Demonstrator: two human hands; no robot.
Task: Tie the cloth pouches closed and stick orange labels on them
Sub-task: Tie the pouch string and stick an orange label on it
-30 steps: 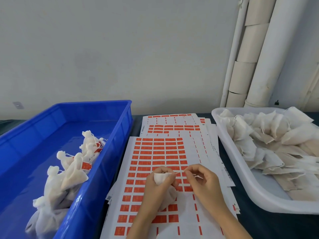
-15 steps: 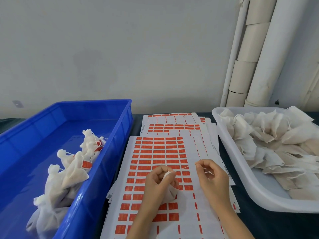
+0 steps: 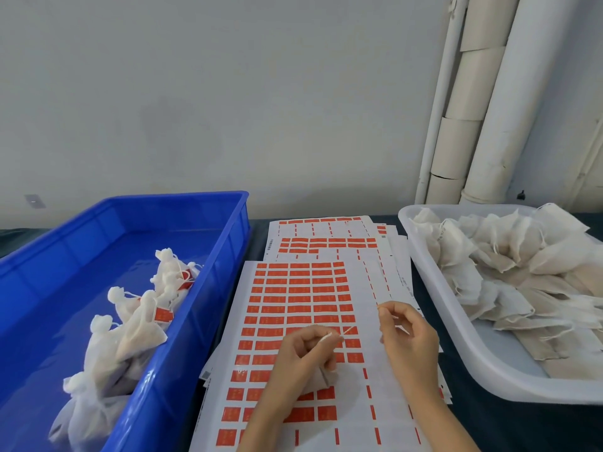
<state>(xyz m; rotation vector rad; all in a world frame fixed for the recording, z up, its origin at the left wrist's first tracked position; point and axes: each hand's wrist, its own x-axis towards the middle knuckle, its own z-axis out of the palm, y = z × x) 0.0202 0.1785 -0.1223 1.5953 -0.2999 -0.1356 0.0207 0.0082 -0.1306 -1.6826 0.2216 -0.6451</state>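
Pulling rightward, the right hand has drawn the string taut. A second ago both hands met at the neck of the pouch. The left hand grips that pouch above the label sheets, and the right fingers pinch the string. The neck is likely cinched, with knot and label still due. The white tub stands just beside the right hand — the blue bin well apart.

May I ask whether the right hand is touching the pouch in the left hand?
Apart. The head view shows label sheet between the right hand and the pouch that the left hand grips.
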